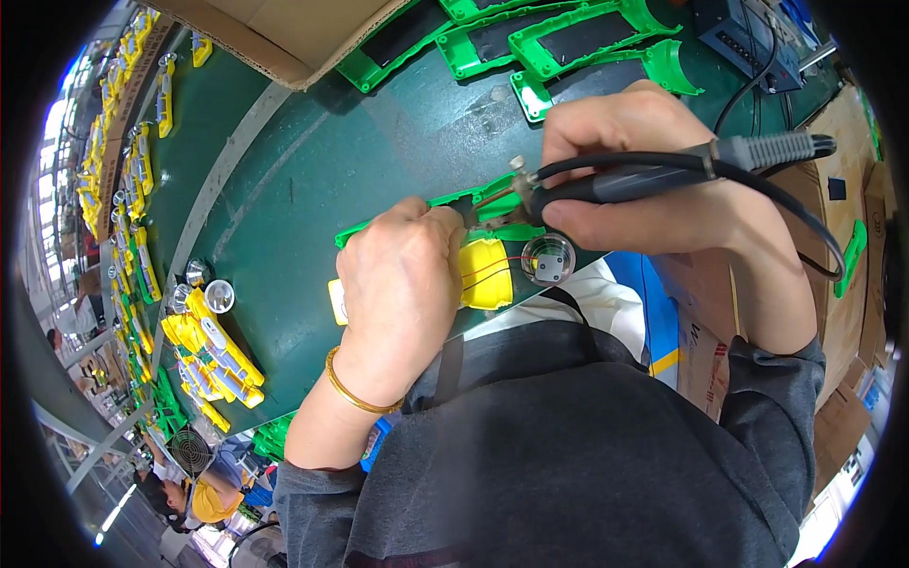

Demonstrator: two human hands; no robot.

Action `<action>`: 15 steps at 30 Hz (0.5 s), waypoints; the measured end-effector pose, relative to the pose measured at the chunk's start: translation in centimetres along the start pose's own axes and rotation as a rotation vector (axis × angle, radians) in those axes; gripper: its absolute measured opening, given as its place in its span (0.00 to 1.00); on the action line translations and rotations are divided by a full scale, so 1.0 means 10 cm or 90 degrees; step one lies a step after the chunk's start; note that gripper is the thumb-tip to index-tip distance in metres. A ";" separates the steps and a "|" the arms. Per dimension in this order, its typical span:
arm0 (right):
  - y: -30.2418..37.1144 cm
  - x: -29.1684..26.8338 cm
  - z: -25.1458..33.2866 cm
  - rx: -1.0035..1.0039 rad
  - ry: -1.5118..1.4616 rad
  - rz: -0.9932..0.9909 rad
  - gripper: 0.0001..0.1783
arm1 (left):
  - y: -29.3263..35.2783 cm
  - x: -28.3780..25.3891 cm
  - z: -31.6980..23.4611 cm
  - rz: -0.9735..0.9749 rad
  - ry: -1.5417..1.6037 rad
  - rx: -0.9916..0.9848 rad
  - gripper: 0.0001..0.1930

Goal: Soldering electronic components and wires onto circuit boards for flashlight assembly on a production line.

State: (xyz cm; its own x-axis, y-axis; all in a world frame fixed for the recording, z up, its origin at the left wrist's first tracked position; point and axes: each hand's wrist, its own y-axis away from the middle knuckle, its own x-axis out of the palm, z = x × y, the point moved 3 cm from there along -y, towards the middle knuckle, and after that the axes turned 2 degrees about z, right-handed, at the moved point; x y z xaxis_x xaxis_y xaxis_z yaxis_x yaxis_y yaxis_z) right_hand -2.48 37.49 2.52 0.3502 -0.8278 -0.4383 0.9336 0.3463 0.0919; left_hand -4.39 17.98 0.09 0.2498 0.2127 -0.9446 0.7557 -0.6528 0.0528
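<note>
My right hand [634, 133] grips a soldering iron [625, 184] by its black handle, its metal tip pointing left toward my left fingertips. My left hand [402, 275] is closed, fingers curled and pressed together beside a small dark piece. Under and beside that hand lies a green plastic shell [524, 232]. A yellow plastic housing [487, 276] sits just nearer me, partly covered by the left hand. Thin red and black wires run from it to a round clear lamp head [549, 260] at its right. What the left fingers pinch is hidden.
Green half shells [578, 38] with dark panels lie at the back, beside a cardboard box [275, 33]. A blue boxy unit [748, 43] with cables stands back right. Yellow lamp bodies [213, 350] are piled at left. Beyond, a person in yellow [216, 502] sits near a fan [189, 452].
</note>
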 end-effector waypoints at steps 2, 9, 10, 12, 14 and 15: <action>0.06 -0.10 0.02 0.040 -0.022 -0.030 0.10 | 0.01 -0.02 -0.01 0.000 0.002 0.001 0.01; 0.43 -0.23 -0.21 0.120 -0.308 -0.264 0.15 | -0.03 0.00 -0.03 0.004 0.006 0.005 0.02; 0.46 -0.17 -0.34 0.114 -0.363 -0.290 0.16 | -0.04 0.00 -0.04 0.011 -0.002 0.003 0.02; 0.49 0.06 -0.51 0.105 -0.511 -0.388 0.15 | -0.06 0.00 -0.06 0.018 -0.013 -0.001 0.03; 0.48 0.26 -0.54 0.100 -0.586 -0.435 0.13 | -0.08 -0.02 -0.08 0.020 -0.030 -0.007 0.03; 0.47 0.35 -0.55 0.101 -0.630 -0.467 0.12 | -0.09 -0.02 -0.10 0.022 -0.031 -0.005 0.03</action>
State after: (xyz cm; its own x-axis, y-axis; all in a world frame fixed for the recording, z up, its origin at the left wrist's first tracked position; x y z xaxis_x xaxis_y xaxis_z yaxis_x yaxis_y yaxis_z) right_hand 2.73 38.63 -3.46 -0.4157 -0.8040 0.4252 0.9078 -0.3386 0.2474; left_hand -4.48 19.27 0.55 0.2466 0.1550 -0.9566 0.7519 -0.6534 0.0879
